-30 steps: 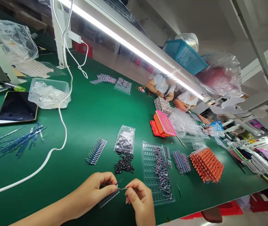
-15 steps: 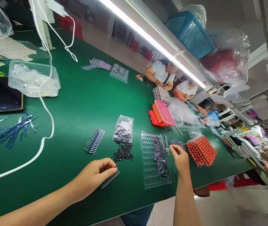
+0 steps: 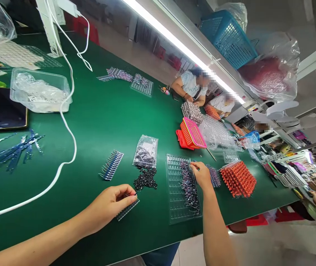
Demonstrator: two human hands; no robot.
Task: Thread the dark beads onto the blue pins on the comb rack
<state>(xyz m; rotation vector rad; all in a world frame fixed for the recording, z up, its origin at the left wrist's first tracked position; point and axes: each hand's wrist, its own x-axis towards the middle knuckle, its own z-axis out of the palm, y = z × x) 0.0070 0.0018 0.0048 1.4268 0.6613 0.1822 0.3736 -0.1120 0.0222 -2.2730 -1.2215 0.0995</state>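
Observation:
My left hand (image 3: pixel 116 202) is closed on a dark strip (image 3: pixel 128 210), with thumb and forefinger pinched at its upper end; a thin dark piece shows at the fingertips. My right hand (image 3: pixel 202 175) has its fingertips together over the right edge of a clear ridged tray (image 3: pixel 174 192). Whatever those fingers hold is too small to make out. Many small dark, thin-stemmed pieces (image 3: pixel 189 188) lie heaped along the tray's right side. Beyond my left hand are a pile of black beads (image 3: pixel 145 178), a clear bag of beads (image 3: pixel 146 151) and a blue strip with thin prongs (image 3: pixel 111 165).
A white cable (image 3: pixel 73 147) curves across the green table (image 3: pixel 105 118) on the left, near loose blue strips (image 3: pixel 16 153) and a clear plastic tub (image 3: pixel 40 90). To the right are an orange stack (image 3: pixel 238 178) and a pink basket (image 3: pixel 193 133). Co-workers sit farther along.
My right hand has moved left, from beside the tray to its right edge. My left hand keeps its pinch on the dark strip, almost in place. The white cable has shifted rightward.

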